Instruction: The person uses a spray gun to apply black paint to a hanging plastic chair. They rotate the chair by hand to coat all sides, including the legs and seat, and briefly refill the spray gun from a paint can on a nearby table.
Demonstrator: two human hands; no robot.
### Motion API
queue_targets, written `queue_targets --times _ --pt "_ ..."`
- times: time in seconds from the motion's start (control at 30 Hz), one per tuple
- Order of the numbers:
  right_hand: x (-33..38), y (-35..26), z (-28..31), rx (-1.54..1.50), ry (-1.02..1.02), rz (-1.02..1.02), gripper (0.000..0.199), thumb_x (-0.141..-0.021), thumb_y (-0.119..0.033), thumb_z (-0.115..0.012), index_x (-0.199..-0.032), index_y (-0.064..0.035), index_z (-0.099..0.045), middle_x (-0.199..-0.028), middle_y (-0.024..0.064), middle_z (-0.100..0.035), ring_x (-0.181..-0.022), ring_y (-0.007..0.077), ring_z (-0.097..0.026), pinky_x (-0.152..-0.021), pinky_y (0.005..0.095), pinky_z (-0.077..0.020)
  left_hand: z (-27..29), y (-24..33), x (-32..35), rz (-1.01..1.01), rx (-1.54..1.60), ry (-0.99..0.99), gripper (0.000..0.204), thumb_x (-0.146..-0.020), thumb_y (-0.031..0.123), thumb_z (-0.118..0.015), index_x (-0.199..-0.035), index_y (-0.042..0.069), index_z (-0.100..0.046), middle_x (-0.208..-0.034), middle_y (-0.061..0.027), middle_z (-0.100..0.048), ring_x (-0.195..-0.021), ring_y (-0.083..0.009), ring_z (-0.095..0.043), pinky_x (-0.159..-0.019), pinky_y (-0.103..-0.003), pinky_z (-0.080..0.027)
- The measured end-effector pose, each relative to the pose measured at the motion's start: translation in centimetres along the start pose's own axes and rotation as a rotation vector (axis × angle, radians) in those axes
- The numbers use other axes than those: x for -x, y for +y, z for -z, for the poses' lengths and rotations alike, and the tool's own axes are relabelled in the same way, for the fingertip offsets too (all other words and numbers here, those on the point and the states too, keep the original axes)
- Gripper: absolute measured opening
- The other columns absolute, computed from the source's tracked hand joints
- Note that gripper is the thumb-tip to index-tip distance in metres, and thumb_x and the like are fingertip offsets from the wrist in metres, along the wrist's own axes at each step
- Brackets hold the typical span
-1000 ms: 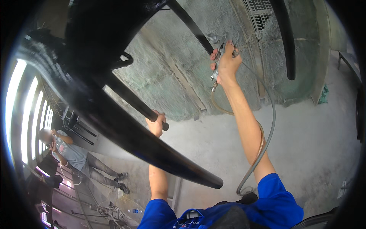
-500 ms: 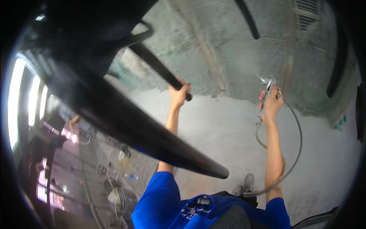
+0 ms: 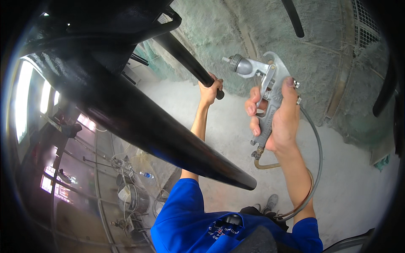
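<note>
The right hand point(image 3: 287, 122) has the lone silver spray gun point(image 3: 276, 86) up, right of the thick black leg point(image 3: 168, 139), fingers curled round its grip, nozzle point(image 3: 236, 63) facing left, while the left hand point(image 3: 208, 91) wraps the slim black bar point(image 3: 183, 55) by its end! Looks like the lining-up step of a spray pass, calling for a steady left hold and a squared nozzle. Count two hoses, one grey point(image 3: 319, 145), one yellowish point(image 3: 266, 166), plus two dark bars far right point(image 3: 293, 19) point(image 3: 386, 92), though murk hides how any of the black pieces join.
</note>
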State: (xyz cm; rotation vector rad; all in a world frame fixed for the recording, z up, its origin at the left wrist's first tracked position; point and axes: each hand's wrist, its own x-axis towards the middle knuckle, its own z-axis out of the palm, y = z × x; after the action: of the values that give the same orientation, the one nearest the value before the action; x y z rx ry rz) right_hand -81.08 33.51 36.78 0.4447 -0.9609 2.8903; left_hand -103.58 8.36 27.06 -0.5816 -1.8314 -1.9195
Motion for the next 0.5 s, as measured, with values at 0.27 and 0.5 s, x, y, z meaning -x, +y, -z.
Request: queue_targets --times 0.27,0.5 --pt "-2.1 8.0 6.1 -0.031 0.275 -0.242 0.042 -0.107 -0.047 -0.049 -0.104 -0.0057 -0.051 -0.077 0.0078 -0.058 -0.063 0.0172 -0.06 -0.036 0.0285 -0.0385 10.6 -10.4 15.3 0.542 -0.624 -0.065 0.115 -0.081 0.004 -0.081 -0.166 0.013 -0.005 -0.149 -0.0309 -0.049 -0.13 -0.0382 -0.057 -0.098 -0.047 -0.055" --pt "-6.5 20.6 9.8 0.13 0.435 -0.378 0.036 -0.105 -0.047 -0.054 -0.104 -0.0112 -0.054 -0.075 0.006 -0.061 -0.058 0.0155 -0.06 -0.037 0.0284 -0.0398 21.4 -7.1 40.1 1.105 -0.132 0.464 0.068 -0.098 0.014 -0.063 -0.157 0.003 -0.034 -0.143 -0.0219 -0.059 -0.117 -0.0371 -0.067 -0.097 -0.046 -0.056"
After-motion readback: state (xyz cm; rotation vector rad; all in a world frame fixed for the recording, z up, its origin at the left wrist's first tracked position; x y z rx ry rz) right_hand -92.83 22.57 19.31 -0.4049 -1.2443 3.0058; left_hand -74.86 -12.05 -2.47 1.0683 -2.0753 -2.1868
